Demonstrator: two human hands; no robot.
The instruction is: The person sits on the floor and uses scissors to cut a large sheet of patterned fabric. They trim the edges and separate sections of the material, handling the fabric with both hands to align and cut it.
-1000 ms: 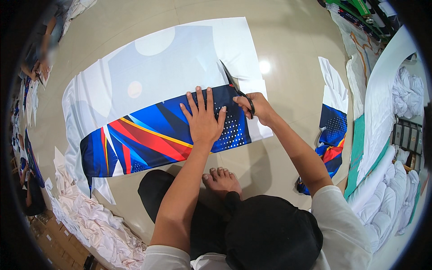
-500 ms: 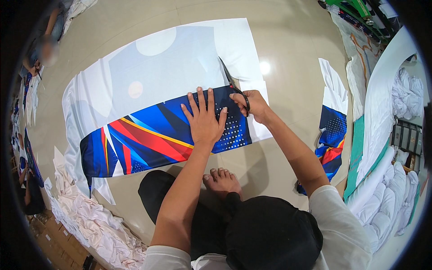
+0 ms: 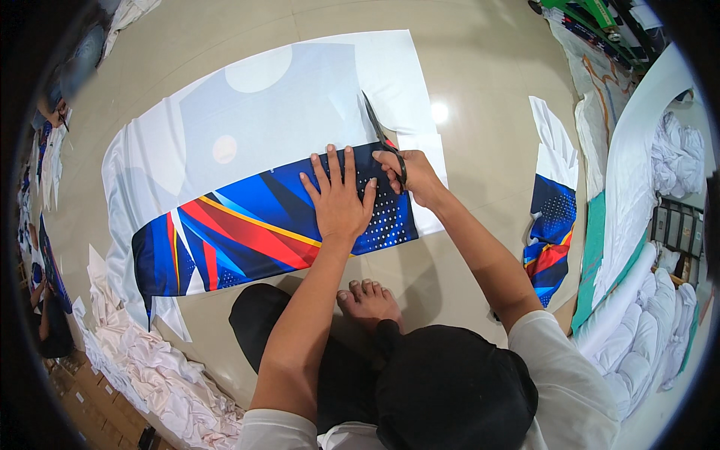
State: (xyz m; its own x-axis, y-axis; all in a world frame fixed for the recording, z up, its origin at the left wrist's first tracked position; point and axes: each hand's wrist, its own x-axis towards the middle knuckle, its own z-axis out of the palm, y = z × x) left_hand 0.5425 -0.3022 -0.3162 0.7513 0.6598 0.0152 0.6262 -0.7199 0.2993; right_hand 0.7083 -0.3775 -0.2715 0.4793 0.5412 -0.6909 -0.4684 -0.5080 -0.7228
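A large white fabric sheet (image 3: 202, 135) with pale printed shapes lies on the tiled floor, with a blue, red and yellow patterned band (image 3: 247, 240) along its near side. My left hand (image 3: 339, 199) rests flat on this band, fingers spread and open. My right hand (image 3: 409, 178) is closed on the handles of black scissors (image 3: 379, 124) at the band's right part. Their blades reach up into the white fabric, along a split near its right side.
A loose patterned piece (image 3: 551, 232) lies at right, beside rolls and piles of white cloth (image 3: 641, 330). Pinkish cloth (image 3: 142, 330) and cardboard boxes (image 3: 94, 401) lie lower left. Co-workers' arms (image 3: 56, 112) show at the far left edge. My bare foot (image 3: 367, 304) is below the fabric.
The scissors and my right hand have shifted slightly up and to the left, the blades reaching a little further along the white fabric. My left hand stays in place.
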